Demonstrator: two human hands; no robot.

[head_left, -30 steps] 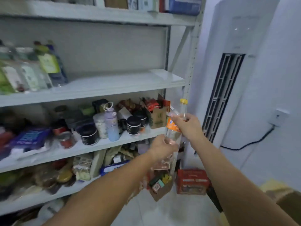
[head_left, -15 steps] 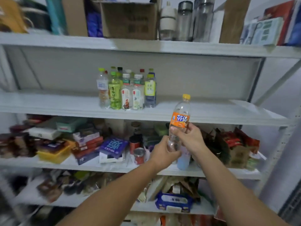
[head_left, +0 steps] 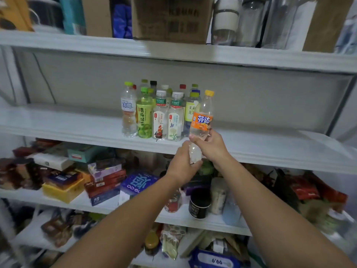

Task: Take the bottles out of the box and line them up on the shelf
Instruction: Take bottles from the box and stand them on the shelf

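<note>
A clear bottle with an orange label and yellow cap point(head_left: 201, 120) is held upright in front of the white shelf point(head_left: 270, 146), just right of a cluster of several bottles point(head_left: 154, 113) standing on it. My right hand point(head_left: 211, 147) grips the held bottle below its label. My left hand point(head_left: 182, 164) grips its bottom end. The box is out of view.
The shelf above carries a cardboard box point(head_left: 172, 18) and glass jars point(head_left: 251, 22). The shelf below is crowded with packets, coloured boxes point(head_left: 104, 176) and black tubs point(head_left: 199, 206). Bare shelf board stretches right and left of the bottle cluster.
The view has swung left from the white appliance to the shelving. Both hands have carried the orange-label bottle up and closer to the bottle cluster on the shelf.
</note>
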